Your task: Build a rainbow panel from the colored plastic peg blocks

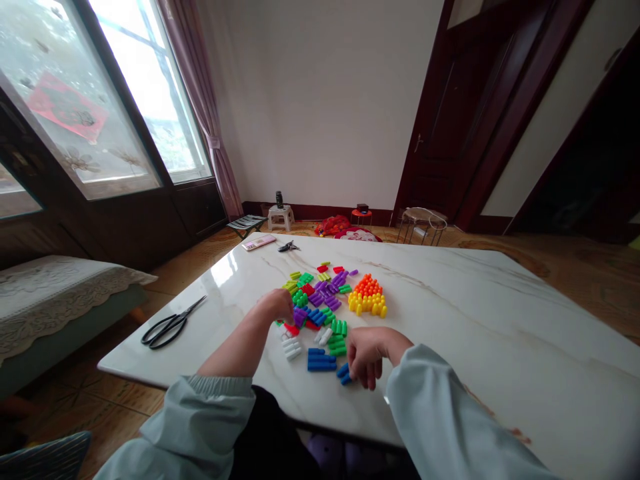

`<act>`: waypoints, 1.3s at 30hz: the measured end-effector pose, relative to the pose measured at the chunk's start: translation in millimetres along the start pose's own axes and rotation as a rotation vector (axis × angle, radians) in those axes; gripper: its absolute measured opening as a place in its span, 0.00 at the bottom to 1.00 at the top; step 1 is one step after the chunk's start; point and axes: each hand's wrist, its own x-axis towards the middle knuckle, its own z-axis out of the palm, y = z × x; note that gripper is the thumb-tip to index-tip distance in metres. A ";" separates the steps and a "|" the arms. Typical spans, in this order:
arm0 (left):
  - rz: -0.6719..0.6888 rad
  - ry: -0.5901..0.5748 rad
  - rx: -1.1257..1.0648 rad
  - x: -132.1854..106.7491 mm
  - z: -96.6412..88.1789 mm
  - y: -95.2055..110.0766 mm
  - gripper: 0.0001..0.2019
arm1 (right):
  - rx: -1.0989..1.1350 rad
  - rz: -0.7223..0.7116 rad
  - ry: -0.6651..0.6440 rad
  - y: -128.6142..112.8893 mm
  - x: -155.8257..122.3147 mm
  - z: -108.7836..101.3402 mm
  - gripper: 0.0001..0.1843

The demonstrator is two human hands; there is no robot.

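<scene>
Small plastic peg-shaped pieces lie in coloured groups on the marble-patterned table point(450, 293). My left hand point(277, 307) reaches down into the pile with its fingers closed. Purple pieces point(300, 316) and red pieces point(291, 329) are right beside its fingertips; what it pinches is hidden. My right hand point(371, 353) is bent downward, thumb and forefinger closed at a small blue piece point(344, 373) on the table. Left of that lies a larger blue group point(321, 360). Green pieces point(339, 337) and white pieces point(291, 348) sit between my hands.
Yellow pegs point(367, 303) and orange pegs point(369, 285) stand clustered at the right of the pile. Black-handled scissors point(171, 328) lie near the table's left edge. A pink phone point(259, 243) and keys point(289, 247) rest at the far side. Stools point(281, 216) stand beyond.
</scene>
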 end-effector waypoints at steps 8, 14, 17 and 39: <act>-0.002 -0.277 -0.027 -4.6 4.0 1.8 0.09 | -0.114 0.035 0.018 -11.1 14.4 10.5 0.05; 0.028 -0.336 -0.093 1.8 7.9 -4.5 0.13 | -0.174 -0.140 0.275 -8.4 15.4 4.7 0.10; 0.049 -0.316 -0.120 6.7 11.6 -5.0 0.15 | -0.260 -0.212 0.447 -6.9 16.3 2.5 0.13; 0.323 0.342 0.030 27.7 20.9 8.5 0.20 | -0.332 -0.159 1.122 -1.7 39.9 -18.2 0.32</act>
